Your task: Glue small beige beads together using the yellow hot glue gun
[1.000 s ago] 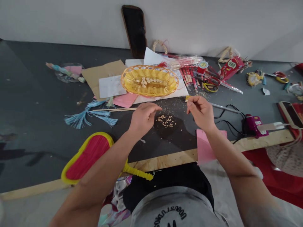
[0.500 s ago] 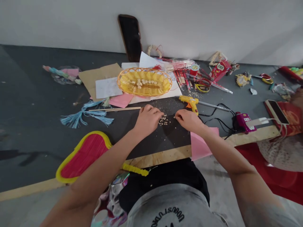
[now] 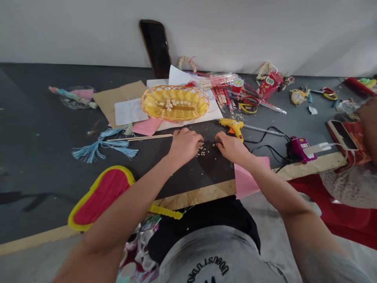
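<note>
Grey tabletop (image 3: 38,118) sweeps in from the left of the frame, and just above centre sits the yellow woven basket (image 3: 176,114), pale bits (image 3: 182,103) inside it. Now the hands, mid-frame: left hand (image 3: 185,145) curled down at the edge of the pile, right hand (image 3: 231,148) opposite, fingertips drawn together; whether either pinches anything, I can't tell. Yellow glue gun (image 3: 232,125) lies just above the right hand. Smallest of all, the loose pale pieces (image 3: 203,151) at centre frame, just below the fingertips: I'd judge a light, one-at-a-time pinch suits, left fingers steadying the pile so nothing scatters. And compare a second ago: the right hand is down beside the pieces, nearer the left, and the gun's body is in plain view.
</note>
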{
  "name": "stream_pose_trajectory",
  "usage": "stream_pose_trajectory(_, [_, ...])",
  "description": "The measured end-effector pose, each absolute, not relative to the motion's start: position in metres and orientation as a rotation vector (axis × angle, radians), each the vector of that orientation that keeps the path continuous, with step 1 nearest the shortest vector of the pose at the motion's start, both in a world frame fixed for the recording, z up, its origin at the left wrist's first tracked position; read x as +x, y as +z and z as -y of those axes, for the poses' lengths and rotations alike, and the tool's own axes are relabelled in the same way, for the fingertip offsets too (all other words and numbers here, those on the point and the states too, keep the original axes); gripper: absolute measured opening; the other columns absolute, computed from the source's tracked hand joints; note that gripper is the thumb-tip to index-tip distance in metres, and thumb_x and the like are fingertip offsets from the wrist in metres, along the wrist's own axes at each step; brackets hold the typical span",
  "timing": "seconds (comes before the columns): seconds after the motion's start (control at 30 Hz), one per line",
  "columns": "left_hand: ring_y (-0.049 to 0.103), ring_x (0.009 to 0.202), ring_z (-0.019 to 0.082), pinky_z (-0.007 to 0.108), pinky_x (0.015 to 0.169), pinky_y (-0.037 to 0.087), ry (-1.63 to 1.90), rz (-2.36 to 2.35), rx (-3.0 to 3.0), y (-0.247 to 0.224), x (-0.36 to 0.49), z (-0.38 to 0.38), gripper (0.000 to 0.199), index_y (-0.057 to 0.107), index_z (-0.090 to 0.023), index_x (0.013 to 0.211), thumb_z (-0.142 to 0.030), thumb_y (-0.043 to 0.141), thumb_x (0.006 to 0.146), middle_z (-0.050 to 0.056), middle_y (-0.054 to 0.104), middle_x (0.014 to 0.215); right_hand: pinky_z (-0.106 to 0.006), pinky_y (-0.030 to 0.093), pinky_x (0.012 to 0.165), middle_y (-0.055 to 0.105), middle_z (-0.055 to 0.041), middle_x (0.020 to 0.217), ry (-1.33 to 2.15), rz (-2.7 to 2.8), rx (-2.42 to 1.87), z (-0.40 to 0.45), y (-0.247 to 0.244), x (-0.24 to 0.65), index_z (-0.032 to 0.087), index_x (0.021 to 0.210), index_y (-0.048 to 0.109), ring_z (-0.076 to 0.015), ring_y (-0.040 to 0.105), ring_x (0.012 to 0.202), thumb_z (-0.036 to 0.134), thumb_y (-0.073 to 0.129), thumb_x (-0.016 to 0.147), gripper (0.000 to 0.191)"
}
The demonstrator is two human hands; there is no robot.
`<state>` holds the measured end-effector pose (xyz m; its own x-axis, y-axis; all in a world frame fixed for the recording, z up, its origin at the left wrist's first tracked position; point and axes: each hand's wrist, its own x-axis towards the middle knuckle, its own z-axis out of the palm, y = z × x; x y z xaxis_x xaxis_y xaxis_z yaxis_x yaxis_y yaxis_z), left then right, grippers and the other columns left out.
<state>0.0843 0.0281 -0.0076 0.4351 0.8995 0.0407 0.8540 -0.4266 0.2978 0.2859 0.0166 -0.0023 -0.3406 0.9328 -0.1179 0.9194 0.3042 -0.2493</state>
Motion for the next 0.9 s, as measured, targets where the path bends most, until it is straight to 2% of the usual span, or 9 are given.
stream_pose_trajectory(0.1, [0.059,0.097,0.034,0.047,0.081,0.036,0.208,-1.543,2.482,-0.005,0.09,-0.031,0.017,0.076,-0.021,0.086,-0.029,0.06,0.087,0.01,0.075,0.09,-0.028,0.042,0.069,0.073,-0.0094,0.096,0.447,2.474,-1.728,-0.013,0.0,0.288,0.015,0.115,0.055,-0.0234,0.069,0.086,0.017,0.049,0.093,0.023])
stream_pose_trajectory(0.3, [0.059,0.097,0.033,0.048,0.081,0.036,0.174,-1.532,2.508,-0.006,0.096,-0.034,0.019,0.072,-0.021,0.079,-0.025,0.056,0.089,0.009,0.073,0.091,-0.026,0.041,0.069,0.072,-0.0067,0.094,0.382,2.28,-1.696,-0.008,0.011,0.309,0.019,0.101,0.06,-0.019,0.066,0.081,0.018,0.049,0.092,0.014])
stream_pose_trajectory(0.47, [0.058,0.101,0.03,0.046,0.087,0.038,0.473,-1.496,2.449,0.001,0.089,-0.026,0.016,0.068,-0.021,0.087,-0.021,0.052,0.091,0.008,0.072,0.098,-0.026,0.037,0.066,0.071,-0.0047,0.083,0.271,2.104,-1.939,-0.02,0.016,0.342,0.02,0.092,0.063,-0.0185,0.063,0.074,0.021,0.05,0.091,0.012])
stream_pose_trajectory(0.53, [0.059,0.095,0.028,0.042,0.084,0.041,0.545,-1.468,2.365,0.004,0.082,-0.022,0.015,0.066,-0.02,0.084,-0.02,0.052,0.091,0.008,0.071,0.091,-0.027,0.038,0.066,0.072,-0.006,0.086,0.298,2.092,-2.037,-0.025,0.014,0.349,0.019,0.094,0.063,-0.0201,0.064,0.078,0.028,0.053,0.092,0.014])
stream_pose_trajectory(0.63, [0.059,0.088,0.024,0.037,0.081,0.044,0.674,-1.39,2.208,0.003,0.07,-0.016,0.014,0.063,-0.02,0.084,-0.022,0.051,0.09,0.006,0.069,0.085,-0.027,0.04,0.068,0.073,-0.0088,0.093,0.376,2.071,-2.098,-0.031,0.008,0.351,0.018,0.099,0.065,-0.0219,0.066,0.083,0.041,0.057,0.092,0.026])
stream_pose_trajectory(0.7, [0.059,0.081,0.021,0.033,0.077,0.045,0.807,-1.395,2.059,-0.002,0.062,-0.015,0.013,0.064,-0.021,0.086,-0.026,0.052,0.09,0.004,0.069,0.083,-0.027,0.04,0.068,0.073,-0.0091,0.092,0.459,2.004,-2.099,-0.036,0.004,0.35,0.017,0.096,0.066,-0.0212,0.066,0.082,0.041,0.059,0.089,0.026])
stream_pose_trajectory(0.83, [0.057,0.067,0.015,0.028,0.065,0.043,1.006,-1.383,1.698,-0.014,0.053,-0.016,0.018,0.063,-0.019,0.085,-0.036,0.058,0.088,0.002,0.068,0.078,-0.023,0.037,0.06,0.068,-0.0026,0.071,0.775,1.704,-2.027,-0.046,-0.001,0.353,0.017,0.075,0.067,-0.0147,0.059,0.067,0.032,0.068,0.077,0.016])
stream_pose_trajectory(0.9, [0.056,0.064,0.014,0.026,0.062,0.043,1.076,-1.323,1.552,-0.018,0.05,-0.018,0.02,0.063,-0.018,0.083,-0.037,0.061,0.086,0.003,0.069,0.079,-0.022,0.033,0.053,0.06,0.0012,0.058,0.888,1.608,-1.986,-0.05,-0.001,0.357,0.016,0.067,0.065,-0.0112,0.052,0.056,0.033,0.07,0.073,0.018])
